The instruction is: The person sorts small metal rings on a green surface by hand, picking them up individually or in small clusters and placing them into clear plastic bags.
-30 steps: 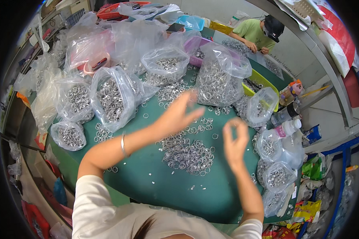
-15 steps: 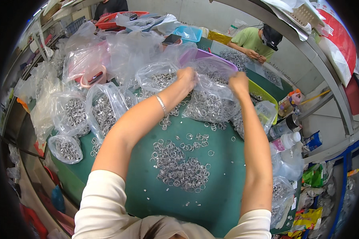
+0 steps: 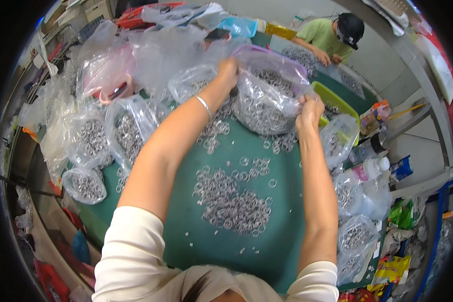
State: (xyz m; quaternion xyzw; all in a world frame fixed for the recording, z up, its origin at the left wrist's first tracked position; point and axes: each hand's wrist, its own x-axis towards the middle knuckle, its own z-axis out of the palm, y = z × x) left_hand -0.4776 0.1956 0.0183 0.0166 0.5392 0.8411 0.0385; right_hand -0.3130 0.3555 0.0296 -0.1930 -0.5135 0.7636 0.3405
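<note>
Both my arms reach far across the green table. My left hand grips the left edge of a large clear plastic bag full of small metal rings. My right hand pinches the same bag's right edge. The bag is lifted slightly and tilted over the table's far side. A loose pile of metal rings lies on the green surface between my forearms, with scattered rings under the bag.
Several more clear bags of rings crowd the left and far side, others line the right edge. A pink basin sits in plastic at the far left. Another person in a green shirt works at the far end.
My hands went from hovering open over the ring pile to reaching forward and taking hold of the big bag of rings, which now is lifted and pulled a little nearer.
</note>
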